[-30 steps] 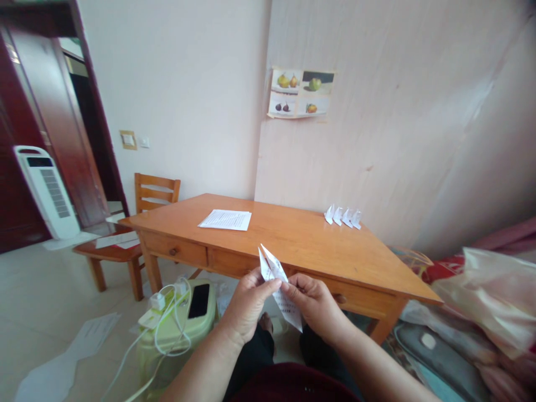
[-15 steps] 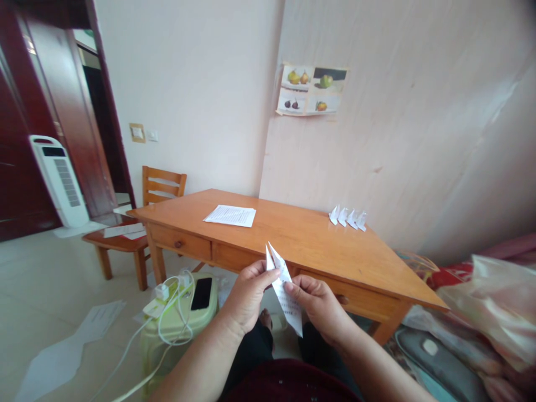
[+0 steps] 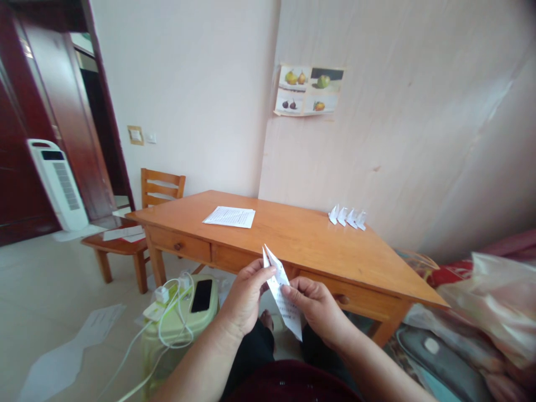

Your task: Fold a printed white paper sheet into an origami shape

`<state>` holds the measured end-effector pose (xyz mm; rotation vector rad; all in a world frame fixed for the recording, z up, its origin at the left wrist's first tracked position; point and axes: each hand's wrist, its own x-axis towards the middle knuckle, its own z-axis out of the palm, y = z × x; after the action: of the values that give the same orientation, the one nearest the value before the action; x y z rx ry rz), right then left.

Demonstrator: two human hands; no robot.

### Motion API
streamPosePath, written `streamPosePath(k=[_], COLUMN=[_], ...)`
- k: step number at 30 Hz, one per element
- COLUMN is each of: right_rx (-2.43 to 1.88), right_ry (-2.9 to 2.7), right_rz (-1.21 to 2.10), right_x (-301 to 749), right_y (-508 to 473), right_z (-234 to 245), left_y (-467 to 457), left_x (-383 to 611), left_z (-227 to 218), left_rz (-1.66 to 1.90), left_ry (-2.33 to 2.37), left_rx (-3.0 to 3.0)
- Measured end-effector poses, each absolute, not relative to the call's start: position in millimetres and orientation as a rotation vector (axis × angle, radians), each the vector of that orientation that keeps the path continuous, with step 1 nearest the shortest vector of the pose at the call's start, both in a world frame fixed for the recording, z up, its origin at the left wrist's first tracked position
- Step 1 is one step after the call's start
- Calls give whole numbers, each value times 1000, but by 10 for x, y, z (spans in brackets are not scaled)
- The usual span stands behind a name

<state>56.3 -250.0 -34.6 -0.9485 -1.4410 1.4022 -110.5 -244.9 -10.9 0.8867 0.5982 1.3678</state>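
Observation:
A narrow folded paper [image 3: 285, 304] with printed text is held above my lap, in front of the table's near edge. Its upper end splits into two pointed tips. My left hand [image 3: 248, 293] pinches it near the tips, thumb on the printed face. Lower down, my right hand [image 3: 315, 301] grips its right edge between thumb and curled fingers. Several folded white paper pieces [image 3: 347, 216] stand in a row at the table's far right. A stack of printed sheets [image 3: 229, 216] lies on the table's left half.
The wooden table [image 3: 293, 234] has drawers on my side. A green case [image 3: 180, 329] at my left carries a phone [image 3: 201, 295], cables and a power strip [image 3: 154, 310]. Beyond it stands a chair [image 3: 121, 243] with papers. Plastic bags [image 3: 494, 312] fill the right side; loose sheets [image 3: 54, 368] lie on the floor.
Both hands keep their hold on the folded paper, which has shifted very slightly left and down in view. The camera view has moved a little too.

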Motion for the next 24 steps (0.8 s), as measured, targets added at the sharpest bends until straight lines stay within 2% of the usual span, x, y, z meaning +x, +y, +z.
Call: streamPosePath(k=[24], right_rx=[-935], right_ry=[-1450], right_rz=[1371], right_x=[531], right_y=[-2505], right_z=[-371], left_y=[-2448], left_x=[-1154], left_z=[-125], left_rz=[1373], left_ry=[662], left_rx=[923])
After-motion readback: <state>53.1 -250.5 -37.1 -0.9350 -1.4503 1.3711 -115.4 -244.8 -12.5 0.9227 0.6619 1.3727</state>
